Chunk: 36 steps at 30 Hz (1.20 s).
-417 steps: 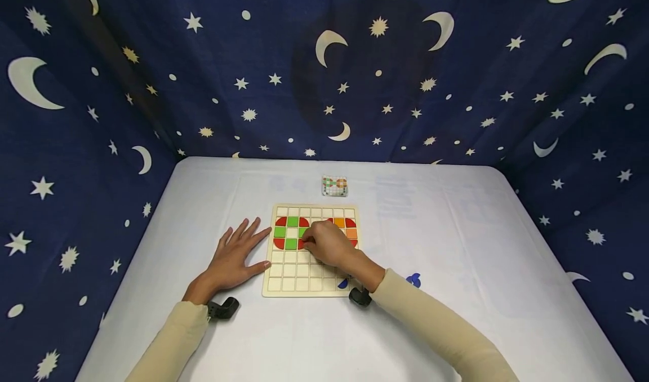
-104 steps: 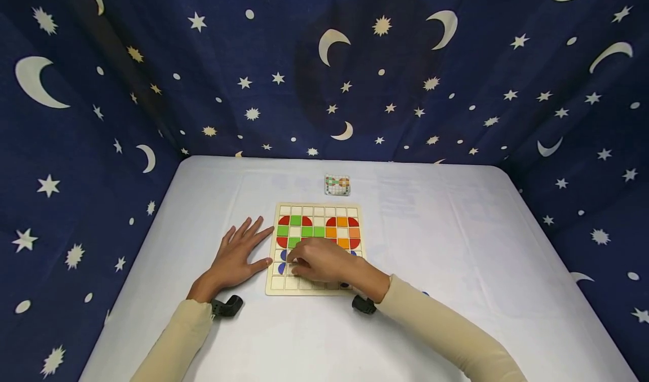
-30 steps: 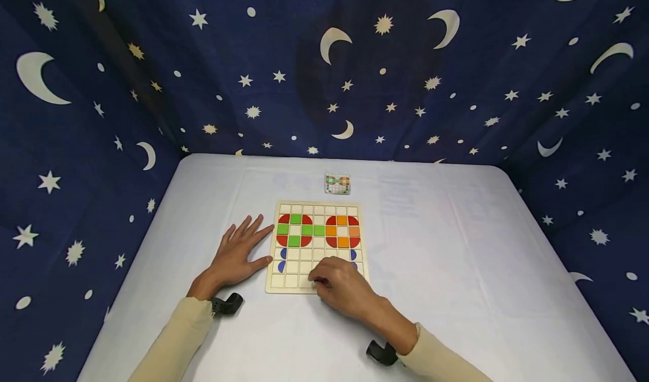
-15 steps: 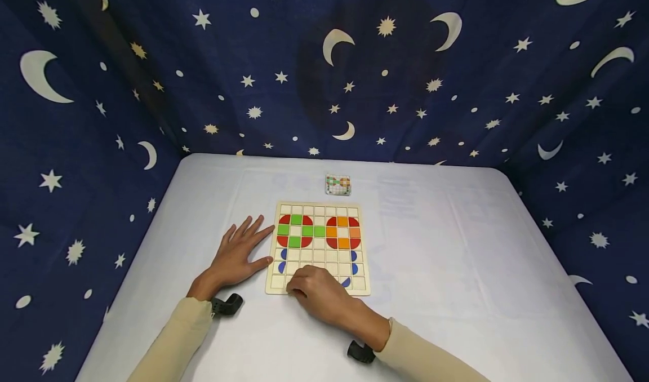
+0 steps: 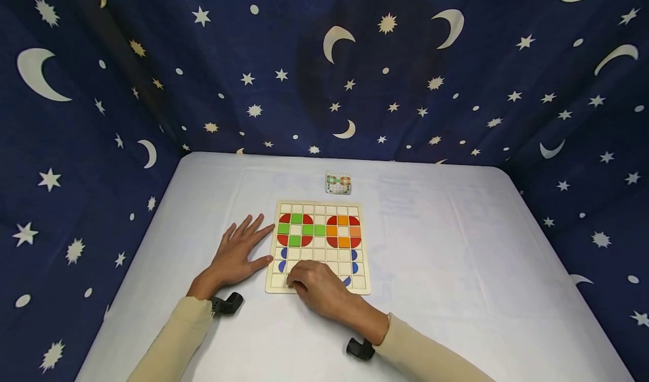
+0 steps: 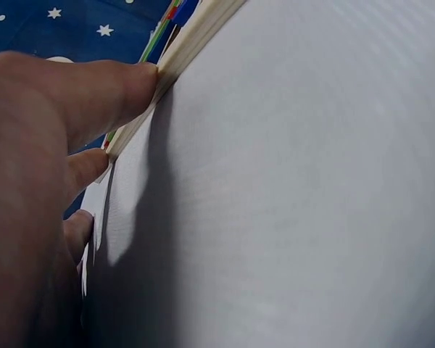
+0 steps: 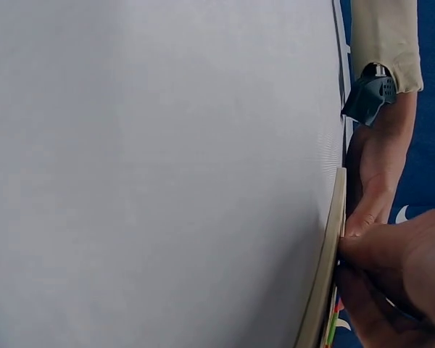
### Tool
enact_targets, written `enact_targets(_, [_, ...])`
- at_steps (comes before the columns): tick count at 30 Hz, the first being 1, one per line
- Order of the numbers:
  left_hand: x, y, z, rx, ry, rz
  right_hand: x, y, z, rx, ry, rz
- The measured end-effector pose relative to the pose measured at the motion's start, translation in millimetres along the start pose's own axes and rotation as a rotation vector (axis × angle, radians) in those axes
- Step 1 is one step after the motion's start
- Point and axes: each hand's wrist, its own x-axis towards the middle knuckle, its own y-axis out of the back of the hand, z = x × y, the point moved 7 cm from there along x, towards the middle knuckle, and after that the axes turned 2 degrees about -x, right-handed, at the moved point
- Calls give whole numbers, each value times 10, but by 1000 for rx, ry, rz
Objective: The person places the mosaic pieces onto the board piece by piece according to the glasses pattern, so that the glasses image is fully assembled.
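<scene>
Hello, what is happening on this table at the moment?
A person fills a wooden grid board with coloured tiles. The left hand lies flat on the white table, its fingers against the board's left edge. The right hand is curled over the board's bottom row. Red, green and orange tiles form two rings, and blue pieces sit lower down. A small pattern card lies behind.

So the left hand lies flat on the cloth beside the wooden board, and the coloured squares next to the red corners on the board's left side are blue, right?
Not quite. The left hand does lie flat beside the wooden board, but the head view shows the squares among the red corners on the left are green. The blue pieces are small curved ones lower down.
</scene>
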Motion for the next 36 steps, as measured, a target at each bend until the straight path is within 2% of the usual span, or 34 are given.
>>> enact_targets(11, [10, 32, 34, -5, -8, -1, 74, -4, 16, -24, 12, 30])
enact_targets(21, [-18, 39, 9, -14, 6, 6, 135, -13, 40, 59, -78, 30])
enact_targets(25, [-24, 35, 6, -19, 8, 3, 143, -13, 35, 65, -80, 27])
enact_targets(30, [-10, 23, 15, -19, 7, -2, 161, -8, 40, 49, -55, -40])
enact_targets(36, [2, 27, 35, -11, -1, -6, 252, 54, 73, -56, -61, -91])
